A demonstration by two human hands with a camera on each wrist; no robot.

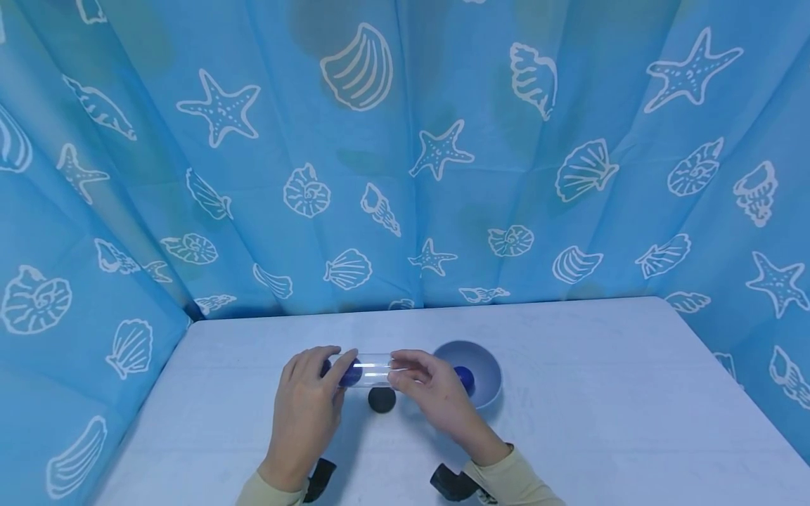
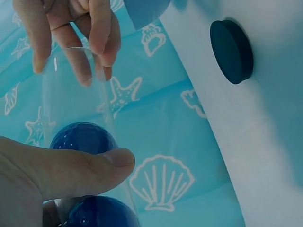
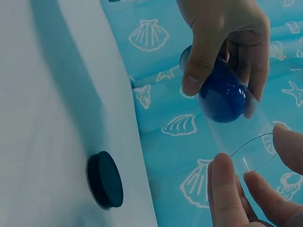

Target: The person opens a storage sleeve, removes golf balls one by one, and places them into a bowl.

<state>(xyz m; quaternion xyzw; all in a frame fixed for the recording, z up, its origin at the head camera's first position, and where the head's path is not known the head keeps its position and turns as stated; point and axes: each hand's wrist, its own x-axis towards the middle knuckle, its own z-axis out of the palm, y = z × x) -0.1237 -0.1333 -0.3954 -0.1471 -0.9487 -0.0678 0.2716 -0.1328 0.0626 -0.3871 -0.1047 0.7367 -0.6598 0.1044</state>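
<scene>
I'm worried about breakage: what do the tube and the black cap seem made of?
Tube: seemingly glossy clear plastic or glass; blue balls show through, highlights streak it. Black cap: probably matte plastic or rubber; its opaque surface shows little shine.

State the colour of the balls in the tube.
Dark blue; the left wrist view shows both balls best.

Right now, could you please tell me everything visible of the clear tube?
The clear tube is a smooth, colourless cylinder, plastic or glass by its look. Two dark blue balls sit inside, toward the end in the person's left grip; that end is partly hidden. The other end, open with a thin round rim, is held by the right grip. The tube lies roughly level above the white table.
</scene>
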